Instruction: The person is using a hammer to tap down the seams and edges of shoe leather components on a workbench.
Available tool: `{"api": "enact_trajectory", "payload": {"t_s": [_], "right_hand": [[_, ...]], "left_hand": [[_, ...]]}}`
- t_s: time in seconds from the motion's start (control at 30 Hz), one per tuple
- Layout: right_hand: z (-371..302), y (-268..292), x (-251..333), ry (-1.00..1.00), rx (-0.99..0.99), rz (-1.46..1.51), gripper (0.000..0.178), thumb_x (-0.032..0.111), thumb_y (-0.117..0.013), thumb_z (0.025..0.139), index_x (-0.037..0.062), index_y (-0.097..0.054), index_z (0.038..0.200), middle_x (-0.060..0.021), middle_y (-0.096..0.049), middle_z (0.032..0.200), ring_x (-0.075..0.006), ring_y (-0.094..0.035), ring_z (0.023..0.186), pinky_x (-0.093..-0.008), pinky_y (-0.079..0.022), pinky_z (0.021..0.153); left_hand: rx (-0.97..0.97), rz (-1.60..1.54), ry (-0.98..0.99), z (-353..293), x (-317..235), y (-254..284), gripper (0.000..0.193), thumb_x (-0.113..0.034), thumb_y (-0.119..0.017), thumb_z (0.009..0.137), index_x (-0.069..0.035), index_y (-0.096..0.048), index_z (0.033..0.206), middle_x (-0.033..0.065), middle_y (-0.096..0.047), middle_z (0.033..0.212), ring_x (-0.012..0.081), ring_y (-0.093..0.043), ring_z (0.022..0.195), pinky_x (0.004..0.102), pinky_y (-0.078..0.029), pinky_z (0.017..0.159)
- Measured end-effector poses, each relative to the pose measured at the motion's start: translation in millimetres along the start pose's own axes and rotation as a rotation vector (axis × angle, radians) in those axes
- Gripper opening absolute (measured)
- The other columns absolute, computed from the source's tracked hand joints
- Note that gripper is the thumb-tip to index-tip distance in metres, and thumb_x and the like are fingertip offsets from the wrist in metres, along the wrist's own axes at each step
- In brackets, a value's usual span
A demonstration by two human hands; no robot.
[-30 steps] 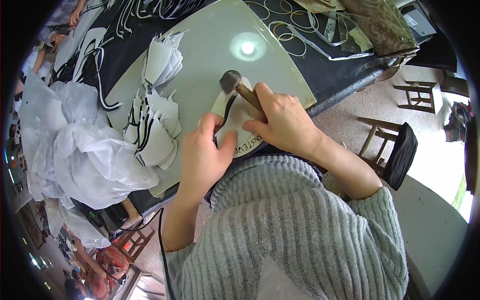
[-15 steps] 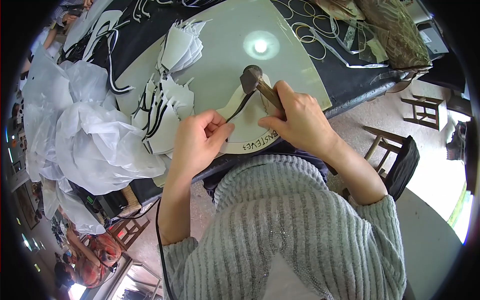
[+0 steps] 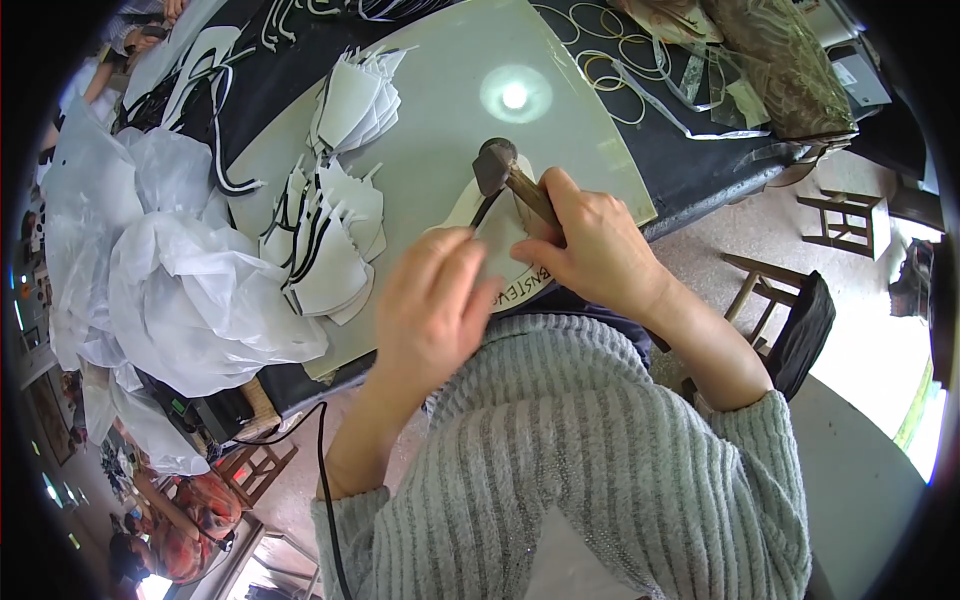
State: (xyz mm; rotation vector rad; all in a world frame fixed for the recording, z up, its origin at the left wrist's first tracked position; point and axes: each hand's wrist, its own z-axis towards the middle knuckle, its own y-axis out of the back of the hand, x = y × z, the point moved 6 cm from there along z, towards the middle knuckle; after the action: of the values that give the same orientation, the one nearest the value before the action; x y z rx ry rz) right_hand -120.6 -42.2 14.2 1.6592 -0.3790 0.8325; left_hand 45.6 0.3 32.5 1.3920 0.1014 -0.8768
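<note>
My right hand (image 3: 600, 245) is closed round the wooden handle of a hammer (image 3: 535, 197). The dark metal head lies over a pale, curved flat piece (image 3: 512, 293) with handwritten marks along its near edge. A thin black strip (image 3: 487, 208) runs on this piece, just below the hammer head. My left hand (image 3: 430, 310) hovers over the left part of the piece, its fingers smeared by motion. It hides the strip's near end, and whether it holds anything is unclear.
Left on the pale board (image 3: 430, 130) are two stacks of white cut pieces, a far stack (image 3: 357, 100) and a near stack with black strips (image 3: 335, 240). A crumpled clear plastic bag (image 3: 200, 290) bulges beyond them. Cord loops (image 3: 610, 75) lie at the far right; stools (image 3: 845, 225) stand beyond the table.
My left hand has shifted right and turned over the piece, leaving its pinch at the strip's near end. The hammer and right hand have barely moved.
</note>
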Motion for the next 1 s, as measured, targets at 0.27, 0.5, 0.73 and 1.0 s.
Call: {"api": "enact_trajectory", "payload": {"t_s": [0.27,0.5,0.73,1.0], "right_hand": [[-4.5,36.4,-11.5,0.039,-0.04,0.195,0.017,0.011,-0.064,0.091,-0.0015,-0.053,0.09,-0.0164,-0.056,0.064,-0.0315,-0.053,0.055,-0.0362,-0.042,0.053],[-14.2,59.9,-5.9,0.06,0.04,-0.24,0.028,0.025,-0.059,0.097,0.0016,-0.047,0.088,-0.0166,-0.055,0.06,-0.0385,-0.059,0.056,-0.0462,-0.045,0.051],[-7.8,38.0,4.5,0.063,0.224,-0.465,0.026,0.025,-0.059,0.097,0.0014,-0.049,0.091,-0.0162,-0.06,0.062,-0.0367,-0.061,0.056,-0.0448,-0.046,0.05],[-0.7,47.2,8.1,0.03,0.235,-0.519,0.03,0.029,-0.059,0.097,0.0028,-0.049,0.087,-0.0145,-0.059,0.061,-0.0382,-0.061,0.057,-0.0474,-0.046,0.05]], "left_hand": [[0.191,0.215,-0.126,-13.6,-19.1,-39.1,0.077,-0.053,-0.062,0.085,-0.002,-0.047,0.141,0.0189,-0.043,0.149,0.034,-0.04,0.139,0.0494,-0.032,0.113],[-0.195,-0.153,0.085,16.1,8.8,-7.1,0.03,-0.016,-0.074,0.081,-0.004,-0.066,0.107,0.0092,-0.064,0.107,0.0288,-0.058,0.104,0.0437,-0.042,0.086],[-0.212,-0.018,0.171,38.6,17.5,-19.1,0.017,-0.012,-0.075,0.076,-0.009,-0.067,0.09,0.0023,-0.059,0.083,0.025,-0.056,0.085,0.0393,-0.038,0.075],[-0.092,0.0,0.215,50.3,15.8,-20.3,0.011,-0.01,-0.072,0.077,-0.01,-0.066,0.086,0.0025,-0.06,0.082,0.0256,-0.056,0.084,0.0408,-0.036,0.077]]}}
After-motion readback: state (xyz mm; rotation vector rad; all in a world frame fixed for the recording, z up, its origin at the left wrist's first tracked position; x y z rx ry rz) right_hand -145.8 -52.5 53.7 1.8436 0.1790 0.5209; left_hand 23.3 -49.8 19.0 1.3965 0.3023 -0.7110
